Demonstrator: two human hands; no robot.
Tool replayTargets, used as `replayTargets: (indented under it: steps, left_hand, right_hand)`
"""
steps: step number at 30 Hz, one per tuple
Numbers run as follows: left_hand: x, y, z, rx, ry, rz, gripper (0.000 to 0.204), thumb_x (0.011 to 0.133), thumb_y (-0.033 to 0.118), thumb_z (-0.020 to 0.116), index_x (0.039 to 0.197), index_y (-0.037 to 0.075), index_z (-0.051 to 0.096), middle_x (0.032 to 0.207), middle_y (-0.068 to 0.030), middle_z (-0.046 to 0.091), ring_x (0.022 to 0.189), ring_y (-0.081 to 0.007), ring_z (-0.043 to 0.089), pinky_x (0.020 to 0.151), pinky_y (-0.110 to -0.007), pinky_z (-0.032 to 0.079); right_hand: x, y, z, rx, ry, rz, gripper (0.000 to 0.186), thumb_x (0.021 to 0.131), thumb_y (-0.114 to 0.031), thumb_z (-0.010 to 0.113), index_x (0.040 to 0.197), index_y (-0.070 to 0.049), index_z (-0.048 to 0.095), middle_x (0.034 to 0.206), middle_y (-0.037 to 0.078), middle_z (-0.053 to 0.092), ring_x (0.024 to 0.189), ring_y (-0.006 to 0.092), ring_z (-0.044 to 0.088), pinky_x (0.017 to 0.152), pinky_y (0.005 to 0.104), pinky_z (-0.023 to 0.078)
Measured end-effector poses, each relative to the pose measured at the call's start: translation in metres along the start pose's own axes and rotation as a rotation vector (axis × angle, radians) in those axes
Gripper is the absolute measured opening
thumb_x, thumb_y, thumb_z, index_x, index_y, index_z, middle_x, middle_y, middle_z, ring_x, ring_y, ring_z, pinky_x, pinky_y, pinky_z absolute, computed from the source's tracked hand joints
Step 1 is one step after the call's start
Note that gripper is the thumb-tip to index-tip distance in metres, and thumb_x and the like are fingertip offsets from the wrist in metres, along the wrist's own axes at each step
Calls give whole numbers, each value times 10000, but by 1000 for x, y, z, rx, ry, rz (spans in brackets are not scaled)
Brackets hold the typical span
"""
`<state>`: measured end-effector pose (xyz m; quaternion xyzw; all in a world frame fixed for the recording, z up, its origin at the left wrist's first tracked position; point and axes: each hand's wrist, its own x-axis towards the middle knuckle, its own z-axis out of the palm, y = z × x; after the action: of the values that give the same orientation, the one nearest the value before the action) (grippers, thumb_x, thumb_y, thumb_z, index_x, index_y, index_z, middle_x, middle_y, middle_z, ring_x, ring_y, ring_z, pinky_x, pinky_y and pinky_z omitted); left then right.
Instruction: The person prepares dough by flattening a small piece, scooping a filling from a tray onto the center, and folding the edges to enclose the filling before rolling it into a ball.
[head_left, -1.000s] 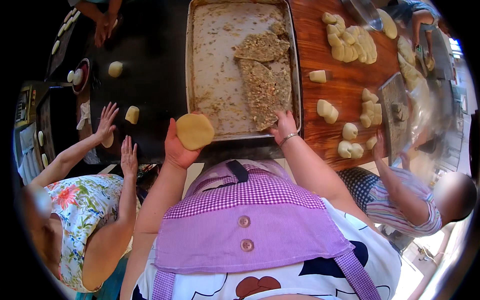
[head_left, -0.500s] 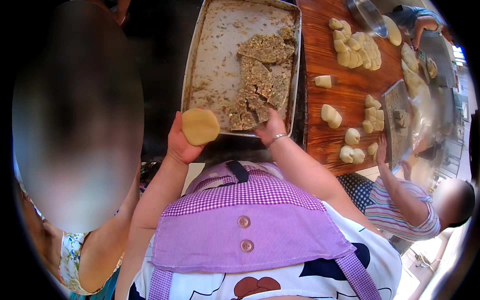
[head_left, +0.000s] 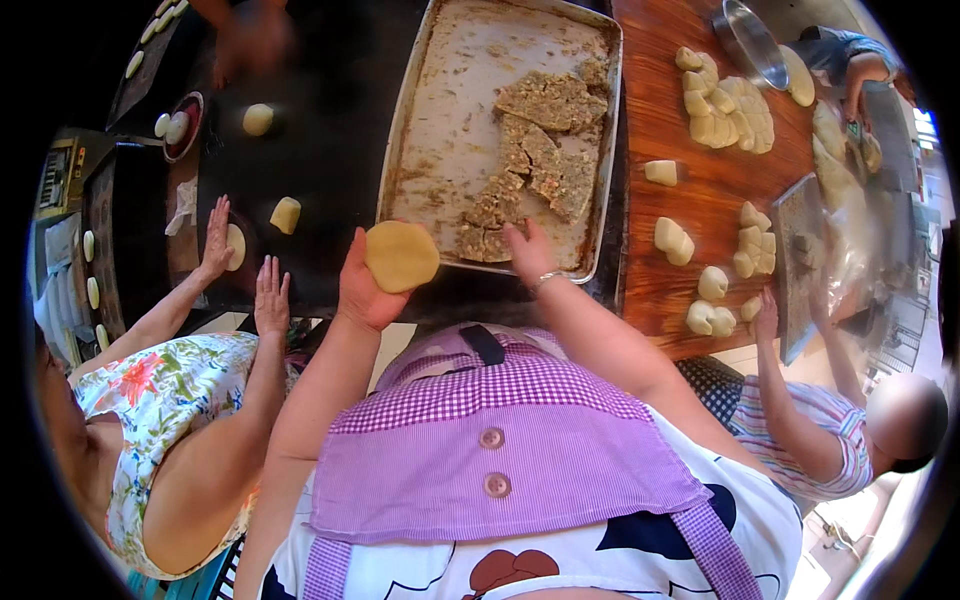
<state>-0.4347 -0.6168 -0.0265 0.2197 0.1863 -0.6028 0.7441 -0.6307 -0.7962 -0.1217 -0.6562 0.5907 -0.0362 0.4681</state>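
Observation:
On the palm and fingers of my left hand (head_left: 366, 298) lies a flat, round, yellowish dough disc (head_left: 402, 257), just off the tray's near left corner. My right hand (head_left: 532, 254) reaches over the near edge of a large metal tray (head_left: 440, 120). Its fingers are bent into the near end of a crumbly, greyish-brown filling (head_left: 545, 165); the fingertips are partly hidden. The filling lies cracked in thick pieces along the tray's right half, and smears of it mark the bare left half.
Dough pieces (head_left: 755, 115) sit on the reddish wooden table (head_left: 650, 310), with a metal bowl (head_left: 750, 45) behind. At left, a co-worker's hand (head_left: 218, 240) presses a dough round on the dark table (head_left: 330, 170). Another person's hand (head_left: 765, 318) works at right.
The view has shifted slightly, uncovering the left co-worker and dark table. My right hand has drawn slightly left against the filling, whose pieces lie further apart. The disc stays in my left hand.

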Motion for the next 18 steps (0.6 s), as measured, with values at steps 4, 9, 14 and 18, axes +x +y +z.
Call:
replayTargets:
  steps: [4,9,14,18]
  left_hand:
    - [-4,-1,-3,4,17,-8,596,940,518,528,1302,44,529,1350,-158,544,1261,-386,498,1062,-507,401]
    - [-2,1,-9,10,38,-7,599,937,521,531,1298,44,531,1345,-158,547,1253,-382,507,1053,-507,412]
    - [-7,1,-11,10,76,-13,560,959,528,481,1297,86,549,1313,-131,584,1240,-310,531,1048,-497,408]
    - [-6,1,-14,-10,69,-12,558,957,534,481,1289,92,553,1324,-131,574,1247,-309,521,1051,-497,400]
  right_hand:
    - [9,-10,-18,-122,16,-57,679,904,-473,544,1354,31,482,1290,258,571,1205,398,537,1023,426,414]
    - [40,-50,-7,-15,-89,25,715,901,-490,553,1383,29,453,1325,265,541,1219,393,529,1022,411,418]
    - [42,-46,4,-117,-42,-192,684,902,-474,585,1346,36,485,1251,243,603,1152,378,581,970,398,456]
    - [48,-65,-7,-163,-199,-139,677,903,-460,595,1368,17,474,1218,231,627,1125,377,599,961,404,467]
